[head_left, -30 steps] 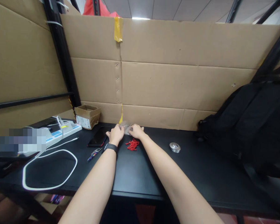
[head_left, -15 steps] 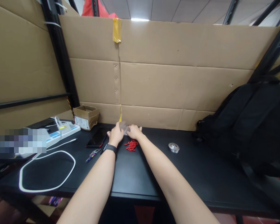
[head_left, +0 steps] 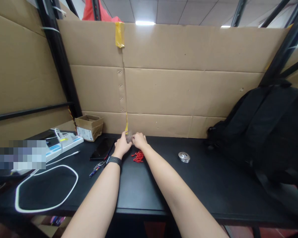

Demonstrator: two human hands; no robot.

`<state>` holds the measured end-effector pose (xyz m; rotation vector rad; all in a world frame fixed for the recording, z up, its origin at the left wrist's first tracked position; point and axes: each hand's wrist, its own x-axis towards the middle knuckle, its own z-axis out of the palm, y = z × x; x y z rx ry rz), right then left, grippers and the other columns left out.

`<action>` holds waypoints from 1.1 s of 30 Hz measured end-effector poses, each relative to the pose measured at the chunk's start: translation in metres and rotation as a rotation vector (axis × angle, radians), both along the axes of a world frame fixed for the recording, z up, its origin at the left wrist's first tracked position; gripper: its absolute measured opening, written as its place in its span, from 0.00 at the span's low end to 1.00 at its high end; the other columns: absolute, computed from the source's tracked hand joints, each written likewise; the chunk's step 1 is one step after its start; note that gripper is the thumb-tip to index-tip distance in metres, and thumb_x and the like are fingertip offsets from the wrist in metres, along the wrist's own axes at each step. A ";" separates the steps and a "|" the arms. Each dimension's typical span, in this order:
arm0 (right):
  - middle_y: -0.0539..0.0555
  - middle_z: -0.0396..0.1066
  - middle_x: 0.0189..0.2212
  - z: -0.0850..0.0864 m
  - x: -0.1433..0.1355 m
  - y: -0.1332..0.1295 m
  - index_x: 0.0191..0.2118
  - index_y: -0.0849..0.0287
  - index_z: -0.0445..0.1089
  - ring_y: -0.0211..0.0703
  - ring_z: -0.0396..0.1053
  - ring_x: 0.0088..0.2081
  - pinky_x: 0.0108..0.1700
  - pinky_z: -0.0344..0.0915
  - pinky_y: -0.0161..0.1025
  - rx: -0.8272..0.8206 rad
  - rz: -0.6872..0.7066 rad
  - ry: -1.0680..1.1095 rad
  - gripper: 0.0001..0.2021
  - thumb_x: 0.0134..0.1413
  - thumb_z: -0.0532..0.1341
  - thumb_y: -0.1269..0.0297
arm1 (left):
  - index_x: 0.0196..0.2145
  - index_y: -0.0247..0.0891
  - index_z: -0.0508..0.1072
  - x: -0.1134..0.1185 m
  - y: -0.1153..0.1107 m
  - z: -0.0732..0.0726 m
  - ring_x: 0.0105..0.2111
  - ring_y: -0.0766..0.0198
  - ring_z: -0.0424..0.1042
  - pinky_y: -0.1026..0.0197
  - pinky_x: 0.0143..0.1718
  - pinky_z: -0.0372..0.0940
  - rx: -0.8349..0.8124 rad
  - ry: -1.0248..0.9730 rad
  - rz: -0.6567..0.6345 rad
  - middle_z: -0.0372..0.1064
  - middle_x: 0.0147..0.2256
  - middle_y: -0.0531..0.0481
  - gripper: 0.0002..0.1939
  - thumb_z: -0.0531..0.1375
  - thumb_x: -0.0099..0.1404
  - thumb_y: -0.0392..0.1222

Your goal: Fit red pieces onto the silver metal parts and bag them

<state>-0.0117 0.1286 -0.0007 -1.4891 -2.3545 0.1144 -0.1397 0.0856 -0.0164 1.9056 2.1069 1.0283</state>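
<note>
Near the back of the black table, my left hand (head_left: 122, 144) and my right hand (head_left: 139, 140) are close together. Between them is a small, crinkled, see-through plastic bag (head_left: 129, 136), blurred, with the fingers of both hands closed on its sides. What it contains, if anything, does not show. Just in front of my right hand lies a tangle of red cords (head_left: 138, 156). A black watch circles my left wrist. Left of that wrist are a dark phone (head_left: 102, 149) and a keychain (head_left: 96, 169) with a blue charm.
A round silver metal piece (head_left: 184, 157) lies right of my forearm. The black backpack (head_left: 263, 129) takes up the right end. To the left are an open cardboard box (head_left: 89, 127), a white power strip (head_left: 66, 145) and a looped white cable (head_left: 46, 209). Cardboard walls (head_left: 164, 92) close off the back.
My hands have drawn slightly closer together around the plastic bag, which looks more bunched up. The whole view has shifted a little; the objects on the table lie as before.
</note>
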 end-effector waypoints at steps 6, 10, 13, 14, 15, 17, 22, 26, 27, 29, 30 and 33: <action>0.52 0.72 0.54 0.012 0.017 -0.005 0.50 0.48 0.76 0.48 0.65 0.57 0.55 0.61 0.42 -0.008 0.054 0.001 0.18 0.59 0.56 0.70 | 0.67 0.48 0.47 0.004 -0.003 0.002 0.54 0.46 0.72 0.50 0.50 0.64 -0.028 0.049 0.007 0.75 0.51 0.42 0.40 0.59 0.61 0.38; 0.51 0.72 0.55 0.031 0.050 -0.012 0.48 0.48 0.77 0.48 0.65 0.59 0.58 0.60 0.41 0.024 0.058 0.018 0.18 0.59 0.55 0.71 | 0.67 0.46 0.48 0.003 -0.003 0.002 0.54 0.46 0.72 0.49 0.51 0.65 -0.033 0.043 0.014 0.75 0.50 0.41 0.39 0.59 0.61 0.40; 0.52 0.75 0.51 0.047 0.098 -0.021 0.46 0.49 0.79 0.47 0.68 0.55 0.57 0.60 0.40 0.030 0.061 0.021 0.17 0.59 0.56 0.71 | 0.66 0.46 0.48 0.003 -0.002 0.002 0.56 0.46 0.70 0.48 0.52 0.64 -0.017 0.043 0.026 0.72 0.54 0.39 0.39 0.60 0.61 0.41; 0.52 0.75 0.50 0.052 0.119 -0.026 0.47 0.50 0.79 0.47 0.69 0.54 0.57 0.61 0.39 0.034 0.049 0.034 0.16 0.59 0.57 0.71 | 0.66 0.45 0.49 0.005 -0.003 0.004 0.57 0.46 0.69 0.48 0.52 0.64 -0.004 0.045 0.029 0.70 0.57 0.39 0.40 0.60 0.60 0.41; 0.53 0.75 0.50 0.055 0.141 -0.031 0.47 0.51 0.79 0.46 0.70 0.53 0.56 0.62 0.38 0.029 0.027 0.049 0.16 0.59 0.58 0.71 | 0.66 0.45 0.49 0.006 -0.005 0.007 0.59 0.46 0.67 0.48 0.53 0.64 0.011 0.052 0.031 0.67 0.59 0.38 0.40 0.61 0.60 0.42; 0.53 0.76 0.49 0.058 0.188 -0.044 0.48 0.52 0.78 0.44 0.72 0.49 0.53 0.64 0.36 -0.017 0.026 0.098 0.14 0.59 0.60 0.69 | 0.66 0.43 0.49 0.011 -0.013 0.016 0.62 0.45 0.63 0.47 0.54 0.64 0.057 0.082 0.041 0.61 0.63 0.36 0.42 0.62 0.59 0.43; 0.59 0.78 0.47 0.048 0.277 -0.069 0.48 0.54 0.78 0.46 0.75 0.44 0.49 0.67 0.40 -0.044 -0.059 0.249 0.14 0.62 0.58 0.62 | 0.62 0.42 0.59 0.020 -0.046 0.043 0.56 0.50 0.69 0.51 0.54 0.63 0.248 0.155 0.147 0.69 0.56 0.39 0.29 0.56 0.64 0.40; 0.61 0.78 0.47 0.038 0.294 -0.068 0.45 0.54 0.79 0.47 0.75 0.46 0.49 0.66 0.38 -0.087 -0.141 0.179 0.12 0.61 0.60 0.63 | 0.46 0.46 0.75 0.019 -0.058 0.043 0.44 0.55 0.76 0.59 0.46 0.67 -0.016 0.178 -0.038 0.78 0.42 0.47 0.15 0.54 0.64 0.37; 0.61 0.77 0.47 0.037 0.293 -0.067 0.45 0.55 0.79 0.47 0.75 0.47 0.50 0.66 0.39 -0.130 -0.134 0.178 0.12 0.61 0.59 0.63 | 0.44 0.45 0.77 0.019 -0.057 0.041 0.43 0.56 0.77 0.61 0.45 0.67 -0.094 0.196 -0.141 0.79 0.40 0.48 0.16 0.54 0.63 0.34; 0.61 0.77 0.48 0.035 0.291 -0.067 0.47 0.57 0.78 0.49 0.74 0.48 0.51 0.66 0.41 -0.226 -0.091 0.173 0.14 0.62 0.59 0.60 | 0.43 0.42 0.79 0.019 -0.054 0.035 0.42 0.59 0.77 0.64 0.45 0.67 -0.201 0.237 -0.316 0.79 0.39 0.49 0.19 0.53 0.59 0.30; 0.61 0.77 0.48 0.034 0.290 -0.068 0.48 0.58 0.77 0.50 0.74 0.48 0.51 0.66 0.41 -0.264 -0.065 0.165 0.15 0.62 0.59 0.58 | 0.43 0.41 0.79 0.019 -0.053 0.033 0.41 0.59 0.77 0.64 0.44 0.67 -0.227 0.250 -0.354 0.80 0.39 0.48 0.20 0.53 0.58 0.29; 0.60 0.77 0.47 0.035 0.289 -0.072 0.48 0.58 0.76 0.52 0.74 0.47 0.50 0.67 0.42 -0.333 -0.013 0.128 0.20 0.62 0.57 0.49 | 0.45 0.39 0.79 0.021 -0.049 0.029 0.42 0.59 0.78 0.65 0.44 0.67 -0.221 0.240 -0.324 0.80 0.40 0.47 0.21 0.53 0.58 0.30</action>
